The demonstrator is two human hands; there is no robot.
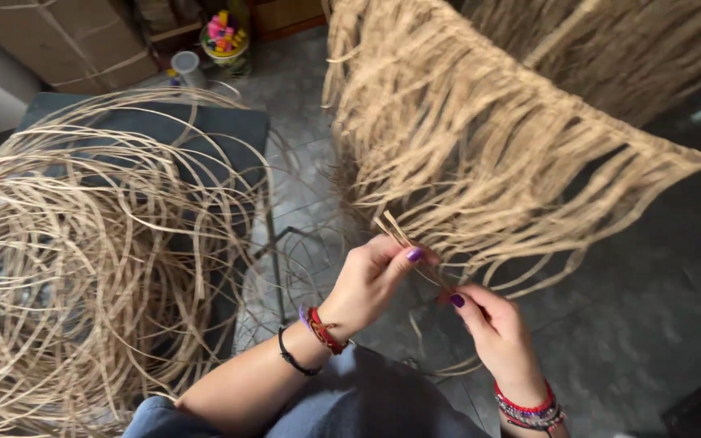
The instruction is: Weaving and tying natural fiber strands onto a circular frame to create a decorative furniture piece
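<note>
A thin tan flat reed strip (pixel 415 258) runs diagonally from the left hand (pixel 371 280) down-right to the right hand (pixel 492 328); both hands' fingers pinch it, just below the hanging straw-coloured fibre fringe (pixel 480 138).

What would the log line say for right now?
left hand: pinches strips | right hand: pinches same strips | fringe: hangs above | coil: left

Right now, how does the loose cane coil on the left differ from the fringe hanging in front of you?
The cane coil lies in tangled round loops on a dark seat; the hanging fringe drops in mostly straight strands from a top edge. No hand touches the coil; both hands pinch fringe strands. Both are tan, flat strips.
</note>
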